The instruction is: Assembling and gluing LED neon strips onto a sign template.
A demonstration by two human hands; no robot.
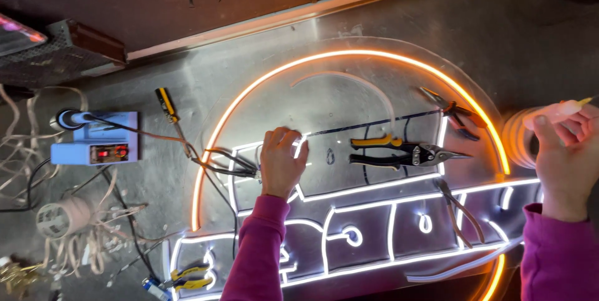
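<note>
A clear round panel [349,98] lies on the metal bench with a glowing orange strip [262,82] along its arc and white lit strips [374,184] forming shapes across the lower half. My left hand [282,160] rests on the panel, fingers curled onto the end of a white lit strip [301,145]. My right hand [566,167] is raised at the right edge, pinching a small pale tube [558,112] with a yellow tip, beside a glowing orange coil [519,139]. Both sleeves are magenta.
Yellow-handled snips [399,151] and red-handled pliers [455,112] lie on the panel. A yellow screwdriver [168,109], a blue soldering station [97,142], tape roll [57,218], tangled offcuts and small yellow pliers [187,276] occupy the left bench.
</note>
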